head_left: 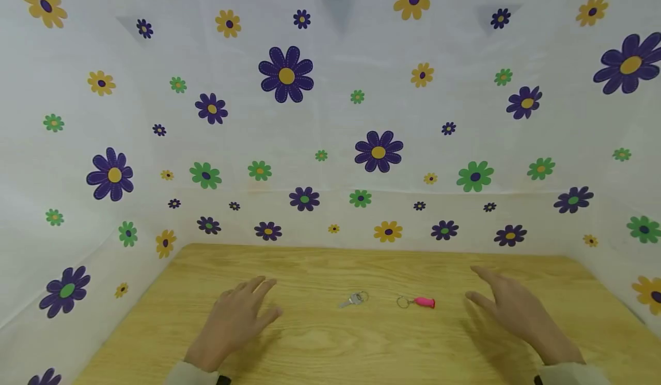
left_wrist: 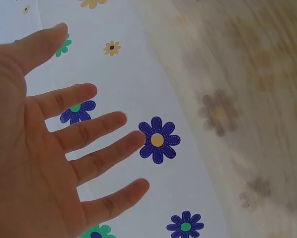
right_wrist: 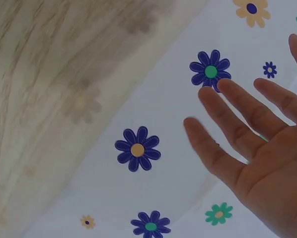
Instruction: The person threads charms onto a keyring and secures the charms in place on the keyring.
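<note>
A silver key (head_left: 354, 299) with a small ring lies on the wooden table, around the middle in the head view. Just right of it lies a pink keychain piece (head_left: 424, 302), its metal ring (head_left: 403, 302) toward the key. My left hand (head_left: 234, 319) hovers left of the key, fingers spread and holding nothing. On the other side, my right hand (head_left: 518, 310) is held to the right of the pink keychain, also without anything in it. Both wrist views show the bare palms with fingers extended: left palm (left_wrist: 34, 148), right palm (right_wrist: 282, 173).
The wooden table (head_left: 310, 345) has a glossy grain and runs back to a white flowered cloth (head_left: 320, 127), which rises behind it and along both sides. Light sleeves with dark bands show at both wrists.
</note>
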